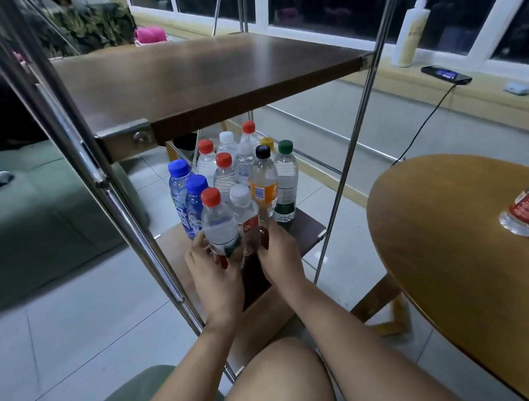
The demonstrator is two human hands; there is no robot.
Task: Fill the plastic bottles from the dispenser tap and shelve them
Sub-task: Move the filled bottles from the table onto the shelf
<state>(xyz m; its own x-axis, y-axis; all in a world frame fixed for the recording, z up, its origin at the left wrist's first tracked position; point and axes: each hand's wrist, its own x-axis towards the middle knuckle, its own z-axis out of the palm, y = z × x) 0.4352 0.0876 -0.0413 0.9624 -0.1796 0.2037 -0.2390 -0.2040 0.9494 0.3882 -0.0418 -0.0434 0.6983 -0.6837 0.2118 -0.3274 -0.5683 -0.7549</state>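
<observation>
In the head view, both forearms are stretched forward from the bottom of the frame toward the lower shelf [305,232] of a metal-framed rack. The left hand [216,271] is set low, its fingers and thumb curled round the base of the red-capped bottle [218,225], which is held upright at the 6 o'clock edge of the bottle cluster. The right hand [280,257] is placed just at 3 o'clock of it, wrist angled inward, its fingers curled against the lower body of the white-capped bottle [245,214], which touches the red-capped bottle. Two blue-capped bottles [193,203] are seen at 10 o'clock of the held pair. A black-capped orange-labelled bottle [262,182] and a green-capped bottle [286,183] are seen at 1 o'clock, and more capped bottles behind them at 12 o'clock. The upper shelf [202,76] is seen above the cluster. At 3 o'clock of the frame, one bottle [526,208] is seen on the round wooden table [452,254].
</observation>
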